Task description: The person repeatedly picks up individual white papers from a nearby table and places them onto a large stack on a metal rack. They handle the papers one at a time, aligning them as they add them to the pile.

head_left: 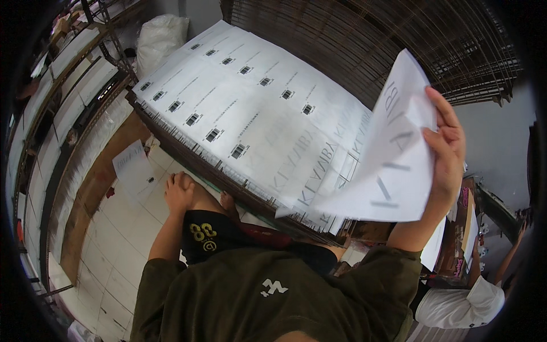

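My right hand (pixel 447 145) is raised on the right, gripping the edge of a translucent white printed sheet (pixel 393 154) between thumb and fingers. The sheet curls upright, and its lower left part hangs over the near end of a wire rack (pixel 188 142). Across that rack lie several overlapping white sheets (pixel 228 97), with large grey lettering at the near end and rows of small dark printed marks farther back. My left hand (pixel 180 194) rests on my bent knee, holding nothing, its fingers lying over the knee.
Raised wire trays (pixel 364 40) stand behind the rack. On the left are shelves (pixel 62 102) with white stacks. One printed sheet (pixel 134 168) lies on the tiled floor (pixel 114 245). A white plastic bundle (pixel 162 40) stands at the back. At lower right is a person in a white shirt (pixel 461 305), near cardboard boxes (pixel 460 233).
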A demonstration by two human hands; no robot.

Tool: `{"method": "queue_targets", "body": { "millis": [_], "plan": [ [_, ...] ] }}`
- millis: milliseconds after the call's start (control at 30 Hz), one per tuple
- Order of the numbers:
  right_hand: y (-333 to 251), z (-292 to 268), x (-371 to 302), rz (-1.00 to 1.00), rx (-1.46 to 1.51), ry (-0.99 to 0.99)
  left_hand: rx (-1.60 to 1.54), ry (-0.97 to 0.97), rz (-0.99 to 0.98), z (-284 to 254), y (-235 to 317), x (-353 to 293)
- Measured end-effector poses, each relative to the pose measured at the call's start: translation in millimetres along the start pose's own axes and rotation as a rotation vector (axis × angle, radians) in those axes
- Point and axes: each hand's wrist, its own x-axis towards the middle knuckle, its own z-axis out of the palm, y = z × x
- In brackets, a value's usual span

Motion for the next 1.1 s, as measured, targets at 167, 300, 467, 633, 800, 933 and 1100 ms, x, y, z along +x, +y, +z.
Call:
{"method": "queue_targets", "body": {
  "millis": [167,300,467,633,800,933,1100],
  "plan": [
    [-13,-36,-23,0.015,0.190,0.000,-0.006,-0.041,0.013,-5,8,2],
    [73,-63,-60,0.092,0.219,0.231,-0.012,-0.053,0.007,-11,6,1],
    [217,-82,-146,0.300,0.167,0.385,0.006,-0.097,-0.006,-12,18,4],
    [293,-54,-202,0.493,0.327,0.415,0.038,-0.076,-0.011,-9,18,4],
    [305,-40,-219,0.574,0.232,0.459,0.046,-0.081,-0.025,-9,20,2],
    [307,-35,-223,0.556,0.159,0.455,0.044,-0.093,-0.029,-6,17,4],
    [317,-40,-229,0.514,0.084,0.445,0.042,-0.097,-0.013,-5,18,6]
  ]
}}
